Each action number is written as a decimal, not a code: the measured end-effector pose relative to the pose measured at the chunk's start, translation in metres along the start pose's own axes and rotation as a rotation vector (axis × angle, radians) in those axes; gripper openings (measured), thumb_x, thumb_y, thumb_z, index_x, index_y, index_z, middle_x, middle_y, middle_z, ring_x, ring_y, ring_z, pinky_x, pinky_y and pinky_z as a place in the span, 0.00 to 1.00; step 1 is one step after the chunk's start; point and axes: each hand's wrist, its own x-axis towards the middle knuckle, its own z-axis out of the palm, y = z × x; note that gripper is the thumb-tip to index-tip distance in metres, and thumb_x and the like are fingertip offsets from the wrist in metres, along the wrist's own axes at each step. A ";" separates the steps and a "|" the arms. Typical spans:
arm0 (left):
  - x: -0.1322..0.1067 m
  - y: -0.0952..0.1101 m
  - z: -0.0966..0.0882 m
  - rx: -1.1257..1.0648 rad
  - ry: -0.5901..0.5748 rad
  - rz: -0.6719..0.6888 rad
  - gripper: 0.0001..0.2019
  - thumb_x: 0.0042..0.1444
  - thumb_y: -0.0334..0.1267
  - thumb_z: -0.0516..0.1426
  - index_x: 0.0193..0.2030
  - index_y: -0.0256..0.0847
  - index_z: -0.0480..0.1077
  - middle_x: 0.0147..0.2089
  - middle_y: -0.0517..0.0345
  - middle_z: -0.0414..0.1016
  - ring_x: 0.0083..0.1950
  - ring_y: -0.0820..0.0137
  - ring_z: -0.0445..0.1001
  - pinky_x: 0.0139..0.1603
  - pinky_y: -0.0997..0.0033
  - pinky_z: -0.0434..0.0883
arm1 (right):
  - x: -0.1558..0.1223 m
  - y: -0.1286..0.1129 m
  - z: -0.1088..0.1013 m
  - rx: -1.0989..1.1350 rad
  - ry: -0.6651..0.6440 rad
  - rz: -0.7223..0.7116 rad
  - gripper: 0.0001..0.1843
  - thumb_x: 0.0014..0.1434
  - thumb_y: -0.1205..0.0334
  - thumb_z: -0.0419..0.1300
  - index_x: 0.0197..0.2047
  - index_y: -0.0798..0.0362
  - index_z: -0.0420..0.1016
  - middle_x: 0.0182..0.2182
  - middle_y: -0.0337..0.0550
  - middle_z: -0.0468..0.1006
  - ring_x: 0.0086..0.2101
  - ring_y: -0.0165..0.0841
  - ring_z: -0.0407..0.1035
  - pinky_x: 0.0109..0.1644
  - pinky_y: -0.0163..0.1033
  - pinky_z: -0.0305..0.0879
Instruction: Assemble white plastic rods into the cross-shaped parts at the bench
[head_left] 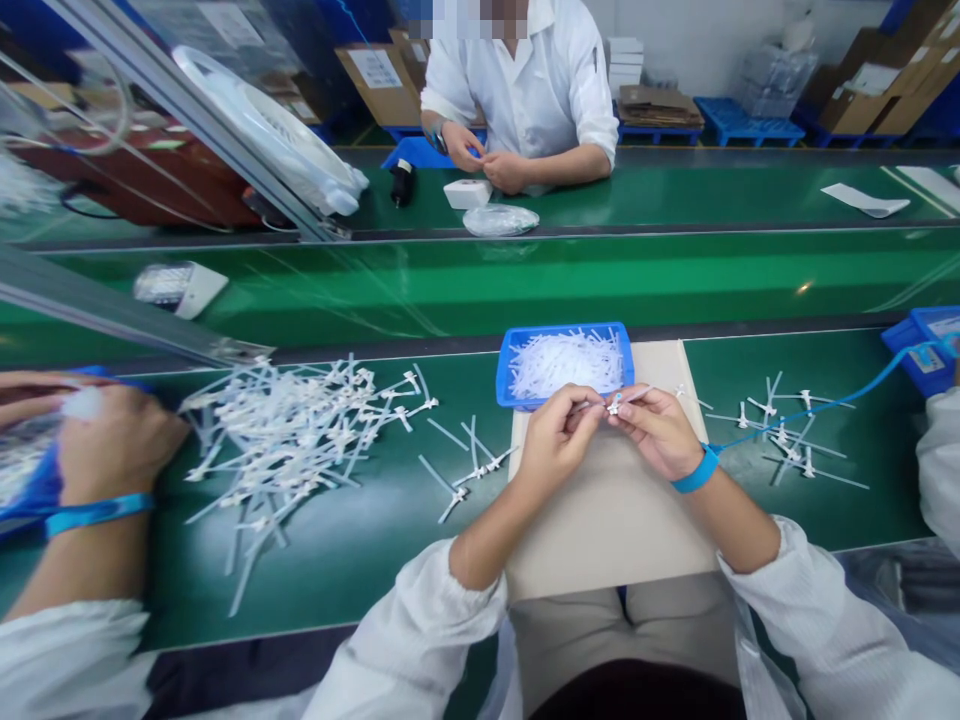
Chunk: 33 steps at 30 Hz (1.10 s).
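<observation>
My left hand (559,430) and my right hand (654,425) meet over a beige board (611,520), both pinched on one small white plastic tube with a fitting (615,403). My right wrist wears a blue strap (699,470) with a blue coiled cord (825,403) running right. Just beyond my fingers sits a blue tray (510,375) full of thin white tubes. A large heap of assembled white pieces (292,440) lies to the left on the green table, and a smaller scatter of white pieces (787,435) lies to the right.
A neighbour's hand with a blue wrist strap (112,450) works at the far left. A person in a white coat (525,90) sits across the green conveyor (525,280). A blue bin (926,345) stands at the right edge. Cardboard boxes (885,90) stand behind.
</observation>
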 end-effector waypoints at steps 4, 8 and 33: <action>0.001 0.002 -0.002 0.024 -0.009 0.023 0.04 0.69 0.37 0.61 0.42 0.41 0.76 0.37 0.57 0.80 0.34 0.70 0.74 0.37 0.70 0.68 | -0.001 -0.001 0.002 0.012 -0.002 -0.012 0.17 0.45 0.54 0.85 0.34 0.49 0.87 0.34 0.38 0.87 0.35 0.30 0.80 0.45 0.35 0.80; 0.003 0.004 -0.003 0.051 -0.001 0.083 0.03 0.68 0.35 0.61 0.41 0.41 0.77 0.36 0.58 0.79 0.32 0.72 0.73 0.37 0.70 0.68 | -0.002 0.001 0.003 0.001 0.012 -0.015 0.18 0.44 0.53 0.86 0.34 0.48 0.86 0.33 0.38 0.86 0.34 0.31 0.80 0.43 0.36 0.81; 0.002 -0.003 0.000 0.104 0.076 0.251 0.04 0.69 0.34 0.64 0.43 0.40 0.82 0.37 0.55 0.85 0.32 0.72 0.78 0.33 0.73 0.71 | -0.005 -0.002 0.009 -0.111 0.127 -0.052 0.19 0.43 0.49 0.85 0.32 0.48 0.85 0.31 0.39 0.85 0.33 0.32 0.77 0.43 0.39 0.78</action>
